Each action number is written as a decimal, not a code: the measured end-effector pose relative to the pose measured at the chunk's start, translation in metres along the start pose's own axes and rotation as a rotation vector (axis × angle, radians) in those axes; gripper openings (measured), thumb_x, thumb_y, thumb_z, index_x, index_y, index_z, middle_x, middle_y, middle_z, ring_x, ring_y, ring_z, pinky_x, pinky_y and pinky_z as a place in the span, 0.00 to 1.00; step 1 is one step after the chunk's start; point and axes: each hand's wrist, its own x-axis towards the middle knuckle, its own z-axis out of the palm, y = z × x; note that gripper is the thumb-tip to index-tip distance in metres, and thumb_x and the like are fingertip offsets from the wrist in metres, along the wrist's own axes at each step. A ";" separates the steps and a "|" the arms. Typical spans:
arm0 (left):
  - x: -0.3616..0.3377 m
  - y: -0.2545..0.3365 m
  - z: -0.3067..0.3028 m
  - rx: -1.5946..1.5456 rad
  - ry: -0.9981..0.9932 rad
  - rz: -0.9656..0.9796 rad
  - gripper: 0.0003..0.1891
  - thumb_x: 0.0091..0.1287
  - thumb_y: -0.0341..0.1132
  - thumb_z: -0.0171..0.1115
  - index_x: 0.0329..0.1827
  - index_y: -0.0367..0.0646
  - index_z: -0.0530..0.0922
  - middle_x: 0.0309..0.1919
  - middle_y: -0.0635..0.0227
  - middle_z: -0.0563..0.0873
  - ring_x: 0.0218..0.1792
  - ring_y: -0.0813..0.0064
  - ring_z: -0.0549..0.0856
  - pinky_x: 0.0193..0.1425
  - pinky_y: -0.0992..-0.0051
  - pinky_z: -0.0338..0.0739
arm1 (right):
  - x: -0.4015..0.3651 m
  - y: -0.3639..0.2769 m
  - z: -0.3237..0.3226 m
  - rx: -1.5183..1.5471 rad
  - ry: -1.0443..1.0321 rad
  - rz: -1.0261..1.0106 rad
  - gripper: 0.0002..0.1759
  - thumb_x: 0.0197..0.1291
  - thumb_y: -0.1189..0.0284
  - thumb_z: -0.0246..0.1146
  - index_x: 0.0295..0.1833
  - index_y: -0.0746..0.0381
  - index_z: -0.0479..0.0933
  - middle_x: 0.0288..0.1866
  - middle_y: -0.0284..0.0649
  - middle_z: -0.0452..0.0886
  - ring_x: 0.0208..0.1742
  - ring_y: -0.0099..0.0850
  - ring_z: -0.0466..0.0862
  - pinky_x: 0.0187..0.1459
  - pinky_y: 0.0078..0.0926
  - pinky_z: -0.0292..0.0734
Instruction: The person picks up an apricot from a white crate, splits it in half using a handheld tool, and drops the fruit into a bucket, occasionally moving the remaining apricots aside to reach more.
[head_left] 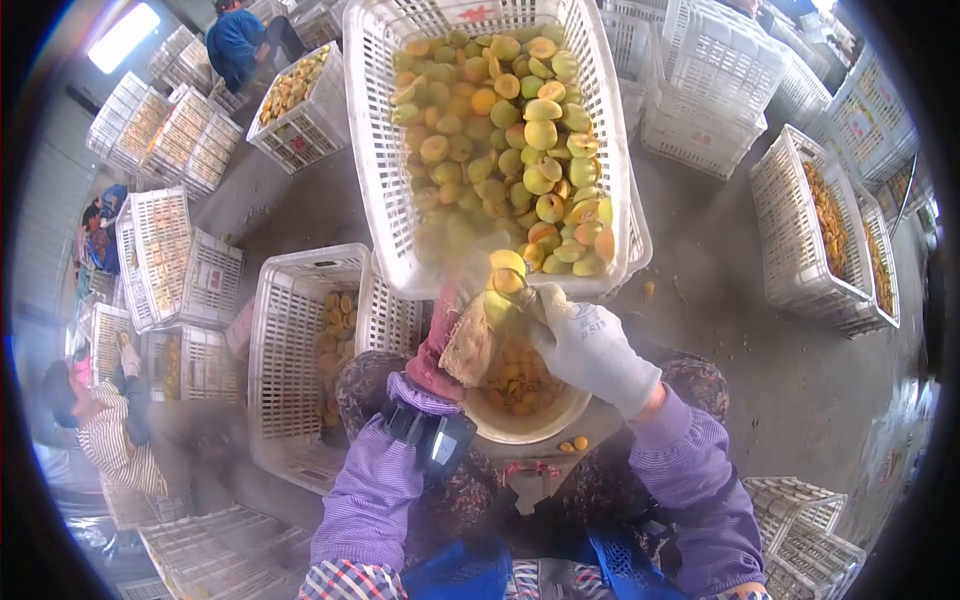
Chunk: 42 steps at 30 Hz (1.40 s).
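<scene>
"Where does the fruit sit from your hands?"

"Right between them. The yellow-green fruit [500, 312] lies at the fingers of my left hand [460, 342], which looks closed around it. That hand is the nearer; my right hand [588, 345] comes in from the other side."

"And what is the right one holding?"

"I cannot tell. Its fingers are bent toward the fruit, but blur hides whether they grip it or something thin."

"Which way does the fruit point?"

"It's too rounded and blurred to show me a long axis."

"What lies below?"

"Directly under my hands, a pale bowl [545, 437] with orange-yellow pieces in it. Closer to my body than the bowl, two small pieces [573, 444] lie together."

"Ahead?"

"Just past my fingertips is the near rim of a white crate [372, 140], its long side running away from me, with halved fruit [540, 135] inside."

"Off to your left?"

"Beside my left forearm, a second crate [272, 350] holds more pieces. Well beyond it sits a person in a striped top [118, 440]."
</scene>
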 end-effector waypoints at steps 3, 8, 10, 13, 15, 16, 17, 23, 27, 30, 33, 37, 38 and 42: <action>-0.004 0.009 0.002 -0.018 0.005 -0.014 0.27 0.69 0.28 0.59 0.70 0.36 0.63 0.57 0.61 0.78 0.57 0.73 0.79 0.62 0.74 0.76 | 0.003 -0.001 0.001 0.025 -0.003 0.006 0.14 0.62 0.66 0.60 0.49 0.63 0.73 0.32 0.44 0.82 0.34 0.42 0.85 0.34 0.38 0.80; -0.007 0.011 0.004 -0.018 0.015 -0.014 0.24 0.70 0.30 0.58 0.68 0.36 0.66 0.56 0.61 0.79 0.56 0.72 0.79 0.61 0.74 0.75 | 0.007 -0.005 0.009 0.048 0.012 0.025 0.16 0.58 0.70 0.62 0.48 0.66 0.70 0.28 0.51 0.81 0.32 0.50 0.83 0.31 0.45 0.78; -0.010 0.011 0.006 -0.016 0.022 -0.012 0.23 0.70 0.31 0.58 0.67 0.36 0.67 0.55 0.61 0.79 0.55 0.72 0.79 0.61 0.74 0.75 | 0.008 -0.007 0.010 0.057 0.003 0.038 0.17 0.57 0.71 0.63 0.49 0.66 0.70 0.28 0.51 0.81 0.33 0.51 0.83 0.33 0.46 0.78; -0.012 0.011 0.009 -0.008 0.036 -0.006 0.22 0.70 0.32 0.57 0.66 0.36 0.68 0.55 0.61 0.79 0.55 0.72 0.79 0.60 0.74 0.75 | 0.007 -0.007 0.014 0.033 -0.024 0.047 0.20 0.55 0.73 0.62 0.52 0.67 0.70 0.31 0.52 0.81 0.37 0.52 0.83 0.37 0.46 0.78; -0.013 0.014 0.012 0.005 0.041 -0.001 0.21 0.70 0.33 0.56 0.65 0.35 0.69 0.54 0.60 0.80 0.54 0.72 0.79 0.60 0.73 0.75 | 0.005 -0.008 0.017 0.041 -0.071 0.081 0.21 0.53 0.75 0.61 0.54 0.67 0.70 0.35 0.53 0.82 0.40 0.52 0.83 0.40 0.46 0.78; -0.013 0.018 0.013 0.017 0.043 0.002 0.21 0.70 0.34 0.56 0.64 0.35 0.70 0.54 0.60 0.80 0.54 0.72 0.79 0.60 0.73 0.75 | 0.005 -0.010 0.018 0.063 -0.109 0.111 0.21 0.52 0.76 0.61 0.54 0.67 0.70 0.37 0.54 0.82 0.41 0.53 0.83 0.41 0.46 0.78; -0.013 0.022 0.015 0.030 0.047 0.006 0.21 0.71 0.34 0.56 0.64 0.35 0.70 0.54 0.60 0.80 0.54 0.71 0.79 0.60 0.73 0.75 | 0.005 -0.011 0.018 0.083 -0.147 0.140 0.22 0.52 0.77 0.60 0.55 0.68 0.70 0.39 0.55 0.82 0.43 0.53 0.83 0.42 0.45 0.78; -0.002 0.065 0.034 0.266 0.011 0.115 0.20 0.71 0.37 0.54 0.62 0.35 0.73 0.52 0.60 0.81 0.53 0.71 0.80 0.59 0.73 0.74 | 0.001 -0.001 0.022 0.419 -0.116 -0.032 0.20 0.59 0.70 0.60 0.56 0.67 0.72 0.36 0.53 0.82 0.36 0.50 0.84 0.40 0.42 0.78; 0.001 0.077 0.036 0.403 -0.041 0.213 0.18 0.66 0.25 0.61 0.59 0.35 0.74 0.49 0.62 0.83 0.49 0.70 0.83 0.53 0.73 0.80 | 0.012 -0.019 -0.018 0.880 -0.654 0.435 0.16 0.62 0.69 0.59 0.52 0.67 0.73 0.36 0.53 0.82 0.36 0.50 0.84 0.39 0.44 0.78; 0.000 0.069 0.027 0.402 -0.036 0.174 0.17 0.67 0.28 0.61 0.58 0.35 0.75 0.48 0.62 0.83 0.49 0.70 0.83 0.53 0.74 0.79 | 0.005 0.000 -0.007 0.654 -0.532 0.285 0.15 0.63 0.69 0.58 0.51 0.66 0.73 0.36 0.51 0.83 0.37 0.47 0.85 0.37 0.42 0.78; 0.001 0.057 0.017 0.387 -0.018 0.109 0.17 0.68 0.31 0.61 0.57 0.36 0.76 0.48 0.63 0.83 0.49 0.70 0.82 0.53 0.74 0.78 | -0.011 0.016 0.000 0.159 -0.391 0.070 0.14 0.63 0.68 0.57 0.50 0.65 0.74 0.36 0.49 0.85 0.37 0.43 0.86 0.37 0.39 0.80; 0.003 0.051 0.015 0.441 -0.035 0.078 0.17 0.69 0.35 0.61 0.56 0.36 0.77 0.47 0.63 0.83 0.49 0.71 0.82 0.53 0.75 0.78 | -0.022 0.020 -0.006 -0.286 -0.636 0.165 0.16 0.62 0.67 0.55 0.51 0.63 0.76 0.35 0.46 0.85 0.38 0.42 0.87 0.39 0.40 0.81; 0.004 0.050 0.015 0.467 -0.047 0.075 0.17 0.69 0.36 0.61 0.56 0.37 0.78 0.47 0.63 0.83 0.49 0.71 0.82 0.53 0.76 0.78 | -0.024 0.021 -0.005 -0.353 -0.677 0.171 0.16 0.62 0.67 0.54 0.51 0.63 0.76 0.35 0.46 0.85 0.38 0.42 0.87 0.40 0.40 0.81; 0.002 0.057 0.027 0.193 -0.022 -0.261 0.17 0.70 0.39 0.61 0.56 0.37 0.78 0.47 0.64 0.83 0.50 0.72 0.81 0.54 0.76 0.77 | -0.026 0.030 -0.003 -0.374 -0.409 0.086 0.17 0.62 0.67 0.53 0.53 0.65 0.75 0.31 0.43 0.85 0.34 0.41 0.87 0.33 0.39 0.81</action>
